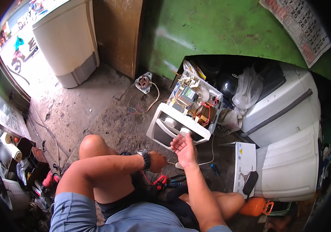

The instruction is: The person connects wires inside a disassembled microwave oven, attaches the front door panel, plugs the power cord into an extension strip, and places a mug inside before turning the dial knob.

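Observation:
An opened white appliance [181, 123] with two round knobs and a handle sits on the floor in front of me, its wires and a grey boxed part [188, 95] exposed. My right hand [184, 150] is palm up, fingers apart and slightly curled, at the lower knob [185, 131]; whether it touches the knob is unclear. Near my knee, my left hand [157, 161], below a wristwatch [145, 158], is bent inward with its fingers hidden. Just below it lies a red and black tool or meter [159, 182] with a red lead.
A round motor-like part [143, 82] with a cable lies beyond the appliance. White panels [285, 154] stand at the right, with a blue screwdriver [214, 169] on the floor before them. An orange container [252, 207] is at lower right; clutter fills the left edge.

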The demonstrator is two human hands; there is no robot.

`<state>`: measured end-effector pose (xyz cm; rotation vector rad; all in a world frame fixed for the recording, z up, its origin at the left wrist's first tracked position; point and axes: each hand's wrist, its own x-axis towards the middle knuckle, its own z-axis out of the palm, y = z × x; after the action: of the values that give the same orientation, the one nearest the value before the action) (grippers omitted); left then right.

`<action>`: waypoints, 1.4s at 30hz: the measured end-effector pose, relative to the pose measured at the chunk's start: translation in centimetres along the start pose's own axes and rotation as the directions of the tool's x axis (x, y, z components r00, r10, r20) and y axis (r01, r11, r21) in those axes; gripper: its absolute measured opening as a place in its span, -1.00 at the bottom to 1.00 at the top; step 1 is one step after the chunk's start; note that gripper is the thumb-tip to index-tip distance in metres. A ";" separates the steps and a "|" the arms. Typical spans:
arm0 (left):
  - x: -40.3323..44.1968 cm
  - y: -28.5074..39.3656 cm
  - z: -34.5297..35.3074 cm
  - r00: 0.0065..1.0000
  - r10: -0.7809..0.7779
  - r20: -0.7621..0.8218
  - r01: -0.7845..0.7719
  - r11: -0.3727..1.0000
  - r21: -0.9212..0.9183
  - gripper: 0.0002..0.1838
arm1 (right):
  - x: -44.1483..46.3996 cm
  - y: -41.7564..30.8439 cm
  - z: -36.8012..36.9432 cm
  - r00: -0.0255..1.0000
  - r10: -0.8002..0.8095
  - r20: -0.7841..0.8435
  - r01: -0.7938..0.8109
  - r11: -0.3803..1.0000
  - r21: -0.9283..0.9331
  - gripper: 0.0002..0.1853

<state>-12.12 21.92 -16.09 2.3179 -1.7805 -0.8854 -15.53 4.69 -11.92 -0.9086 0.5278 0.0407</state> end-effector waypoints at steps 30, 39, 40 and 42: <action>-0.3 -1.9 0.0 0.976 -0.079 0.201 0.100 0.990 -0.096 -0.51 | 1.5 0.7 -16.4 0.698 0.704 -0.132 0.266 -0.426 -0.865 -0.56; 1.5 -0.7 0.9 0.982 0.019 0.187 -0.001 0.995 -0.098 -0.59 | -6.3 -13.2 -16.1 0.690 0.671 -0.270 0.312 -0.612 -0.726 -0.54; 1.7 -0.3 0.6 0.984 0.020 0.180 -0.003 0.996 -0.091 -0.59 | -5.6 -13.8 -16.3 0.697 0.664 -0.270 0.308 -0.618 -0.723 -0.54; 1.8 0.7 0.1 0.980 0.060 0.189 -0.047 0.997 -0.068 -0.58 | -3.1 -13.9 -17.2 0.703 0.618 -0.351 0.010 -0.502 -0.865 -0.55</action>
<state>-12.48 20.11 -16.61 2.2009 -1.8451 -1.1731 -21.91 -16.42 -8.78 -2.3879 0.2206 1.7289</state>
